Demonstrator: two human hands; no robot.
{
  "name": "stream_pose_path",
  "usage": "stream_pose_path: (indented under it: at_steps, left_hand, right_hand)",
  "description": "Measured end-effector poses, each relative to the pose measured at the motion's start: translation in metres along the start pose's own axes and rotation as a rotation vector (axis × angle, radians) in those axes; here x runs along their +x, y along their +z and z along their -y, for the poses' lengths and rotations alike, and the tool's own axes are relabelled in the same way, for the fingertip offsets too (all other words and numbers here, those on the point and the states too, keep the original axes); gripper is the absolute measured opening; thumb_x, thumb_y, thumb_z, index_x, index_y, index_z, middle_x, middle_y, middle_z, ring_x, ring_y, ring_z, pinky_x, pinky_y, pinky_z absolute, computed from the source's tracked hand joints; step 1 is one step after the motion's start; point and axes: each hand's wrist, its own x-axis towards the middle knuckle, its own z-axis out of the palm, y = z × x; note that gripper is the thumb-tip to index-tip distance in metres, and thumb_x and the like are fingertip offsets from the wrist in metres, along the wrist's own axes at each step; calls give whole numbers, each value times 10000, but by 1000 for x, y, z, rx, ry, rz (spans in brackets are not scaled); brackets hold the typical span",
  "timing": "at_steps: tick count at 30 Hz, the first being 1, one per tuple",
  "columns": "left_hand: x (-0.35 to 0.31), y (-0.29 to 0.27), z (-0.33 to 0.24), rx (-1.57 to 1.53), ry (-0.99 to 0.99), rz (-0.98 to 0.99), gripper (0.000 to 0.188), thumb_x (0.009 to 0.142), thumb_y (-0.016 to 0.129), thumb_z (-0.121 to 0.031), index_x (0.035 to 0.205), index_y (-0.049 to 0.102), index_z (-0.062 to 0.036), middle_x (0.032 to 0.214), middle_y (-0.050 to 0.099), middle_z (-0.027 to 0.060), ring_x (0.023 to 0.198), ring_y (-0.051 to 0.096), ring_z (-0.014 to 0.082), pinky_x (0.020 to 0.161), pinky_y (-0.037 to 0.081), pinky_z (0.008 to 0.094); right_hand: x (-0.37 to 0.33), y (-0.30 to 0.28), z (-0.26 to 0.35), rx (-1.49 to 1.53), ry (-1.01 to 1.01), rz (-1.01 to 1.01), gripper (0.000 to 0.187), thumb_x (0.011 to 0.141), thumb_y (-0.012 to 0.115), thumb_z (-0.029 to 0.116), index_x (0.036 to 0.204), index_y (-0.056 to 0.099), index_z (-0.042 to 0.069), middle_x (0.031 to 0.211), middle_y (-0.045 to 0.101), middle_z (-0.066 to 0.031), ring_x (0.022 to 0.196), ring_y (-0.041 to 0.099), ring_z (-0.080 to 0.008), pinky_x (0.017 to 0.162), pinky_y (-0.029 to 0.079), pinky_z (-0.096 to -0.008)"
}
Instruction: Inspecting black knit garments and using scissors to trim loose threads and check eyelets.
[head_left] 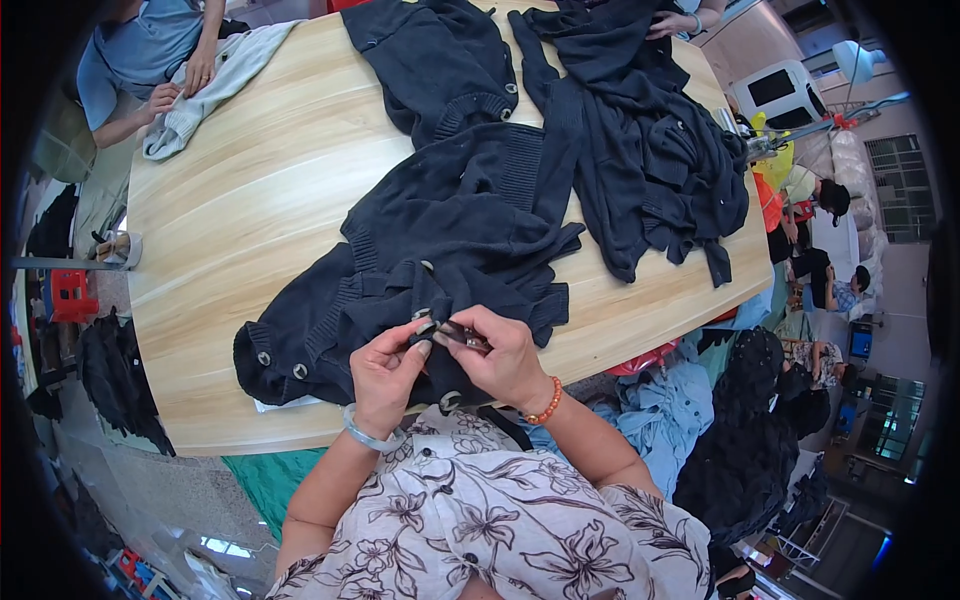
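At the far left of the frame is a red stool (72,296). At the upper left, a person in a blue top (152,45) has both hands on a pale knit (215,90) that lies on the wooden worktop (230,250). The dark sweater (410,220) is in the middle, spread on the worktop, with round buttons on it. At its lower part, the left hand (382,378) pinches the dark cloth by a button, thumb and finger together. Just beside it, the right hand (502,358) is closed around a small dark tool (474,341); I can't tell what kind it is. More dark clothes (650,160) lie in a heap at the upper right. Below them, off the worktop, are light blue clothes (665,405).
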Motion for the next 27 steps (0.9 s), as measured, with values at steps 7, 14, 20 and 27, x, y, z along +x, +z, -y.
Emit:
stream_pose_path:
  at_steps: [7, 14, 20, 27]
  left_hand:
    - [-1, -4, -1, 48, -9, 25, 303, 894, 643, 45, 1196, 658, 42, 962, 672, 8, 719, 549, 12, 645, 454, 150]
    - [0, -7, 1, 101, 72, 85, 312, 895, 602, 90, 1204, 635, 59, 1031, 637, 28, 825, 574, 41, 714, 461, 163]
    - [-1, -8, 5, 231, 219, 85, 329, 890, 582, 113, 1208, 631, 48, 1093, 598, 34, 908, 588, 65, 784, 459, 168]
    - [5, -17, -3, 1, -22, 5, 323, 883, 631, 81, 1203, 646, 36, 978, 646, -9, 860, 579, 30, 755, 449, 152]
  right_hand:
    - [13, -6, -29, 306, 287, -187, 137, 950, 653, 114, 1016, 621, -1, 707, 496, 95, 593, 365, 29, 521, 310, -166]
    - [10, -4, -16, 360, 355, 248, 140, 869, 746, 90, 927, 689, -24, 692, 541, 98, 595, 398, 29, 517, 296, -163]
    - [9, 1, -29, 455, 410, 235, 102, 876, 729, 79, 887, 687, -12, 662, 541, 98, 584, 414, 31, 504, 300, -165]
    - [19, -21, -66, 90, 271, -257, 193, 927, 646, 75, 1090, 635, -30, 679, 588, 40, 599, 489, -1, 549, 394, -183]
